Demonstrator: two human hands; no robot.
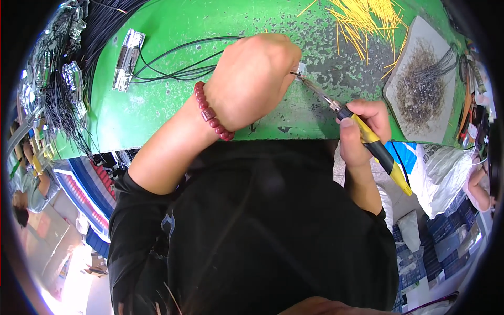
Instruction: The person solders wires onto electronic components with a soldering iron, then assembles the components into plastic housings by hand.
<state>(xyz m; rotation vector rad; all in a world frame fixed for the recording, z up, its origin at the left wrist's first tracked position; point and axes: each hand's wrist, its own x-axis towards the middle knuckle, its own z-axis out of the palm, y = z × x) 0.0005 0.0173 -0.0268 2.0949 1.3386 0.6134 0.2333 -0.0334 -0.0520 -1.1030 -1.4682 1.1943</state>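
Observation:
My right hand (pixel 365 126) grips a yellow and black soldering iron (pixel 369 135), its metal tip pointing up and left. That tip meets a short dark wire end beside a small whitish piece (pixel 302 68) at my left fingertips. My left hand (pixel 257 73), back upward and a red bead bracelet on its wrist, is closed on thin black wires (pixel 184 73); the fingers hide most of what they pinch. Those wires run left to a clear and silvery oblong part (pixel 128 60) lying on the worn green tabletop (pixel 173 23).
Yellow thin tubes or wires (pixel 367 21) lie loose at the far right. Beside them sits a grey slab (pixel 404 100) with dark crumbs and wire strands. Clear parts with black wires (pixel 65 94) crowd the left edge. White plastic sacks (pixel 438 173) stand below the table's right side.

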